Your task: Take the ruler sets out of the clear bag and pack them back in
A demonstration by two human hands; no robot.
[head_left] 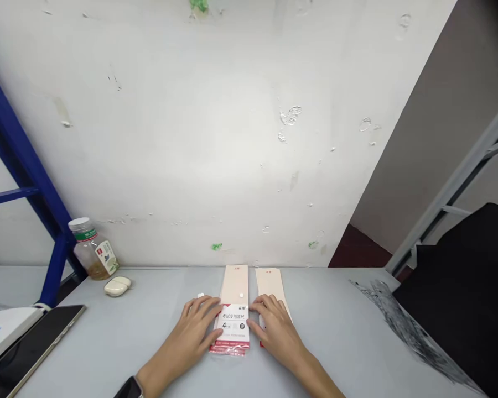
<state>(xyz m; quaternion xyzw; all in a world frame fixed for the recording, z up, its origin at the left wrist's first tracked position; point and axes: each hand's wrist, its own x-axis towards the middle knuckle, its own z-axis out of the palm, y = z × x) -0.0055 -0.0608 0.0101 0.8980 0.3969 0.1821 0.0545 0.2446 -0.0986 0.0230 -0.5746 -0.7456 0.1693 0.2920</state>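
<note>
Grey bench [149, 315], white wall [216, 138]: red-and-white packet [233, 327] between your hands.
Left hand [197, 329]: spread, fingertips at the packet's left edge. Right hand [280, 331]: loosely spread over beige cards [270, 282], fingertips by the packet's right edge. Neither clenched. Packet looks slick; uneven pressure from you could skew it into those cards.

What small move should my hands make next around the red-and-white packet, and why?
Perhaps ease the right hand inward to steady the red-and-white packet: the left hand reaches its left edge, and the right lies close to its right edge.
</note>
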